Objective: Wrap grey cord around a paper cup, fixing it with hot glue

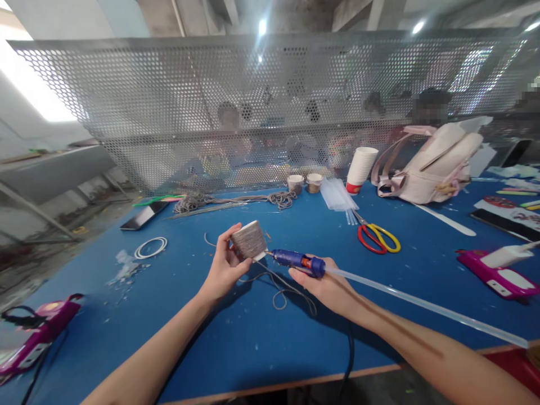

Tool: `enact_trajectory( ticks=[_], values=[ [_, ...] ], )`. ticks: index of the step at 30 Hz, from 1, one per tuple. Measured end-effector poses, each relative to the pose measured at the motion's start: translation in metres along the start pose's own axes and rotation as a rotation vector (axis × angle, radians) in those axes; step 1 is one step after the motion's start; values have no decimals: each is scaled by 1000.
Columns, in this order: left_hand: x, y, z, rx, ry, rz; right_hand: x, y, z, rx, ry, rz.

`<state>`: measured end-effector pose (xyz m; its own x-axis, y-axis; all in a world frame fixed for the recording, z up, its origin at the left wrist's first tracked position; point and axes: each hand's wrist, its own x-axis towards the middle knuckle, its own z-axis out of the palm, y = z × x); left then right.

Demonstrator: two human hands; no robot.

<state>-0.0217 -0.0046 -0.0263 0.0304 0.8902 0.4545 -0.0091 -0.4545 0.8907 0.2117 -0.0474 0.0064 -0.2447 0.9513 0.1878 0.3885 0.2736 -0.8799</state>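
One twine-wrapped cup (pixel 250 240) is mid-frame, pinched between the curled fingers and thumb of the left hand (pixel 221 271), while the right hand (pixel 331 289) is wrapped around a blue glue gun (pixel 291 259) whose tip is at the cup's lower right edge. Loose twine (pixel 289 287) trails below, and blue tabletop (pixel 236 349) leaves room from there to its front edge along the frame's bottom, red-and-yellow-handled scissors (pixel 382 234) lying right of centre.

One blue glue gun (pixel 287 257), one long glue stick (pixel 422 304), one cord-wound cup (pixel 250 241), two further small cups (pixel 314 185), one stack of paper cups (pixel 361 166), one pair of scissors (pixel 373 245), two magenta power strips (pixel 483 271), one white coil (pixel 144 256), one backpack (pixel 434 169) and, apparently, two phones (pixel 510 223) can be counted.
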Motion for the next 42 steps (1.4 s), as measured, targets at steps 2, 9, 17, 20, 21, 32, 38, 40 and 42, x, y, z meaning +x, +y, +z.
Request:
enact_trajectory(
  ticks=[2,9,17,20,21,32,38,40,42],
  values=[
    [0,1,0,-6,-6,-6,0,-1,0,7,-6,-2],
    [-1,0,-1,5,-15,-23,-2,-2,3,-46,-5,-46],
    [0,-1,-2,2,-7,-1,0,0,1,-47,-2,-26],
    [-1,-1,-1,-2,-17,-9,-1,-1,2,-73,-6,-21],
    [-1,0,-1,0,-15,-6,-1,-1,2,-66,-5,-23],
    [1,0,-2,-18,-10,-12,0,-2,0,46,-38,21],
    [1,-1,-3,-49,-18,-32,1,2,-1,43,-48,25],
    [2,0,-2,-48,-15,-27,2,3,-2,40,-63,29],
    [2,2,-1,-40,-14,-23,2,1,-2,34,-49,16]
  ],
)
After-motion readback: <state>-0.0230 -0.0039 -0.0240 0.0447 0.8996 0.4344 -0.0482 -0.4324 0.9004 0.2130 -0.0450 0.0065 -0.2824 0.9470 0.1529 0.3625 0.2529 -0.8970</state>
